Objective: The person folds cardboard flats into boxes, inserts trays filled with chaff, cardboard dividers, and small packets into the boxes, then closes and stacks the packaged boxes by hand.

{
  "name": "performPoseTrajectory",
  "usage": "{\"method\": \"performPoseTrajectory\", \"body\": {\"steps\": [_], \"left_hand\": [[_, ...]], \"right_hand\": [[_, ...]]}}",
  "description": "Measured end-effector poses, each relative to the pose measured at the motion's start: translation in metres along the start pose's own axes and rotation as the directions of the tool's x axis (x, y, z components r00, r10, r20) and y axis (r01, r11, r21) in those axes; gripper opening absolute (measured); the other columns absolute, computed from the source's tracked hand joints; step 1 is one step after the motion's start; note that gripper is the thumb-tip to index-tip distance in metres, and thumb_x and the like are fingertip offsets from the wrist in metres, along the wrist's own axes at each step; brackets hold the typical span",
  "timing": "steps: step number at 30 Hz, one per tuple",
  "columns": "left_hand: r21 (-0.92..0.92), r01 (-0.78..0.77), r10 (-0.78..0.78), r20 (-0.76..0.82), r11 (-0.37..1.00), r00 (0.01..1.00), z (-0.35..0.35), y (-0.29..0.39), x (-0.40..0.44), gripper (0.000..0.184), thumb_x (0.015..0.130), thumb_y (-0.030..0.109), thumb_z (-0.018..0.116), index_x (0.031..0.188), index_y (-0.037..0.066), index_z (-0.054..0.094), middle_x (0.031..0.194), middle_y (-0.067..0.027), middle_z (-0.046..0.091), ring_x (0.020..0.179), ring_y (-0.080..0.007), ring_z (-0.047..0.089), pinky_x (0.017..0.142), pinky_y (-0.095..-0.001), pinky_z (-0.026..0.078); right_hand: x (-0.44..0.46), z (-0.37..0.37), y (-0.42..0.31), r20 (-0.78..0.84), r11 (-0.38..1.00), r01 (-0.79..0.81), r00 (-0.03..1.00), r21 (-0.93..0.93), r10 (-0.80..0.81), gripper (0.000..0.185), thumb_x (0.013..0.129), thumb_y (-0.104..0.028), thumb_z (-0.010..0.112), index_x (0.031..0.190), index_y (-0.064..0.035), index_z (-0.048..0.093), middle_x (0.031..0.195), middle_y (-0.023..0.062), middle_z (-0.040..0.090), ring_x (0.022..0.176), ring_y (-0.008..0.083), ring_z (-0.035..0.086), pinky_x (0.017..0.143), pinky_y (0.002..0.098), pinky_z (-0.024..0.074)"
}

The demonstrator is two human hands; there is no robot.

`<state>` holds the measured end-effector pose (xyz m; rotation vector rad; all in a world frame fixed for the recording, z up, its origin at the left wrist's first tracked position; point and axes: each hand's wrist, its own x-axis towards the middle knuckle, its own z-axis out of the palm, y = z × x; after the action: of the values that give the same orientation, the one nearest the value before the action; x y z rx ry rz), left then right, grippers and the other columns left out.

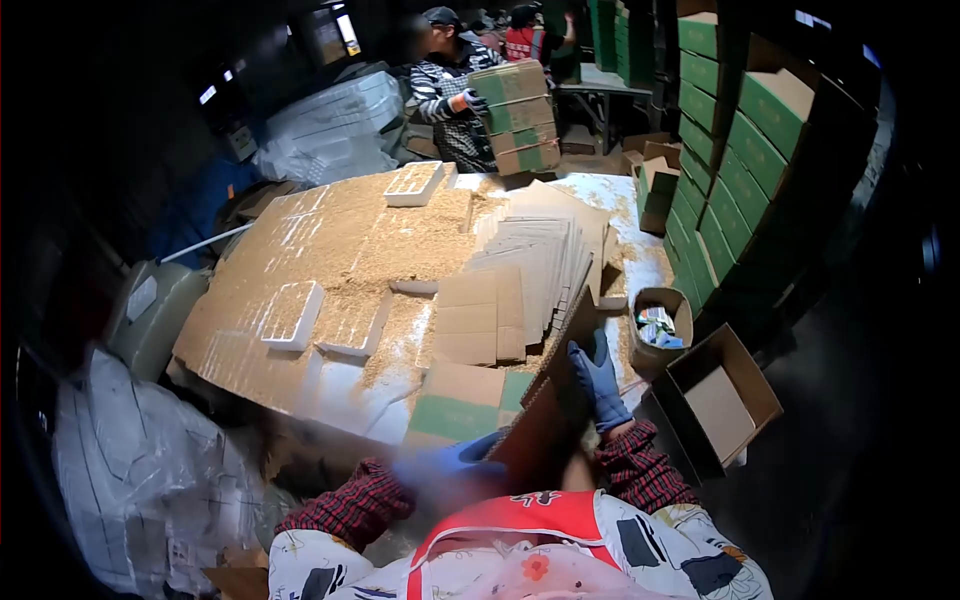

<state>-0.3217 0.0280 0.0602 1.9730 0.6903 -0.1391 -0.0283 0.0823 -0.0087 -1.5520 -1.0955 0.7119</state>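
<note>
In front of my body a brown cardboard box (548, 425) stands tilted, its inside in shadow. My right hand (598, 385), in a blue glove, grips the box's far right side near the upper edge. On the near left side is my left hand (448, 468), also blue-gloved. Motion smears it, its fingertips reach the box's edge, and its grip is unclear. Just beyond the left hand lies a flat brown and green carton (455, 405). Behind that, flat cardboard sheets (480, 315) and a fanned stack of grey-brown sheets (545, 255) rest on the table.
Crumbly tan material covers the table (330, 230), with white trays (294, 315) on it. An open box (735, 400) and a small bin (660, 335) of packets stand right. Green cartons (735, 190) tower behind. A co-worker (450, 90) holds bundled cartons (515, 115); another person stands farther back.
</note>
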Motion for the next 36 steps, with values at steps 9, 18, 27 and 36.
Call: {"method": "performPoseTrajectory", "body": {"steps": [9,18,27,36], "left_hand": [[-0.781,0.052,0.077,0.127,0.622,0.989,-0.018,0.016,0.013,0.063,0.096,0.022,0.047,0.148,0.002,0.018,0.15,-0.0138,0.027,0.136,-0.0218,0.03,0.111,-0.0337,0.025],[-0.646,-0.044,0.174,0.139,0.762,0.975,-0.042,0.052,0.012,0.065,0.094,0.029,0.048,0.148,0.004,0.02,0.151,-0.0125,0.025,0.139,-0.02,0.026,0.114,-0.0332,0.017],[-0.688,-0.458,0.162,-0.452,0.563,0.877,-0.045,0.026,0.004,0.061,0.088,0.011,0.058,0.142,0.0,0.032,0.143,-0.0124,0.039,0.133,-0.0202,0.035,0.11,-0.0322,0.026],[0.602,-0.448,0.723,-0.348,0.661,0.597,-0.054,0.016,0.019,0.064,0.094,0.04,0.045,0.146,0.009,0.027,0.15,-0.0227,0.019,0.139,-0.0427,0.014,0.113,-0.052,0.01]], "right_hand": [[-0.036,-0.045,-0.026,-0.161,0.923,-0.033,0.982,0.383,0.102,0.082,0.084,-0.013,0.07,0.148,-0.0105,0.02,0.135,0.0104,0.041,0.104,0.0135,0.053,0.083,0.0238,0.0473],[-0.033,-0.03,-0.026,-0.452,0.969,0.217,0.88,0.114,-0.144,0.079,0.084,-0.015,0.07,0.145,0.0022,0.021,0.141,0.0147,0.035,0.125,0.0212,0.038,0.102,0.029,0.035],[-0.102,-0.074,-0.063,-0.172,0.976,0.163,0.976,0.146,-0.137,0.07,0.083,-0.011,0.067,0.142,-0.0001,0.032,0.136,0.0129,0.043,0.116,0.0207,0.049,0.093,0.034,0.0453],[-0.086,-0.026,-0.08,0.489,0.868,0.387,0.848,-0.31,-0.203,0.036,0.082,-0.025,0.068,0.11,-0.003,0.064,0.103,0.0169,0.059,0.097,0.0315,0.055,0.085,0.0373,0.0448]]}}
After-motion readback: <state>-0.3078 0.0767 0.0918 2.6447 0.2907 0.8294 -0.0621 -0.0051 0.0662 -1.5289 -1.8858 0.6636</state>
